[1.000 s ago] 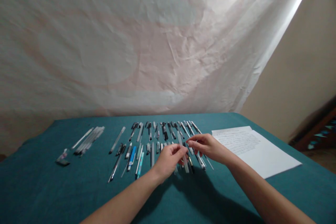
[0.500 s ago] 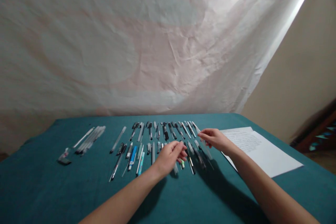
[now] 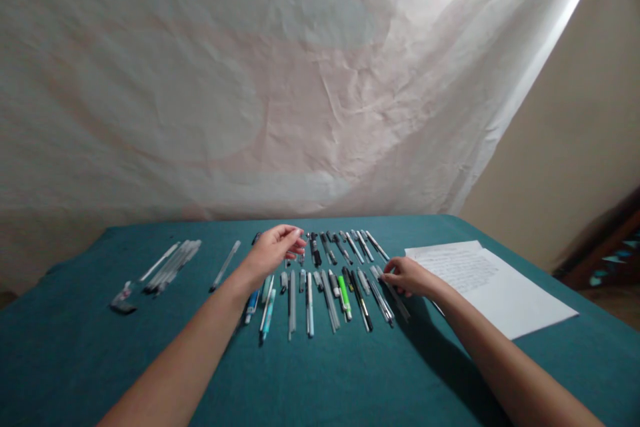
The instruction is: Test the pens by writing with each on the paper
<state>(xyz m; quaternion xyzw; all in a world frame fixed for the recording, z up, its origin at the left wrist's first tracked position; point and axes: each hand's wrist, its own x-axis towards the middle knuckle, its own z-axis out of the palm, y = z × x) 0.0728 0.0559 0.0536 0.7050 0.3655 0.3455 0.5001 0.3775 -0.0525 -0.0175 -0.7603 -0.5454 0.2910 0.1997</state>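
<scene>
Two rows of pens lie side by side on a teal tablecloth (image 3: 350,373). My left hand (image 3: 274,251) reaches over the near row to the back row of pens (image 3: 345,245). Its fingers are curled in a pinch at the pens there; what they hold is hidden. My right hand (image 3: 407,275) rests low at the right end of the near row of pens (image 3: 320,293). Its fingertips are closed on a grey pen (image 3: 397,295) that lies on the cloth. A green highlighter (image 3: 343,287) lies in the near row between my hands.
A written sheet of white paper (image 3: 500,293) lies to the right of the pens. At the far left are a bundle of clear pens (image 3: 173,265) and a small dark object (image 3: 120,303). A creased white sheet hangs behind the table.
My left hand has moved from the middle of the near row up and left to the back row. My right hand has come down with the grey pen to the row's right end.
</scene>
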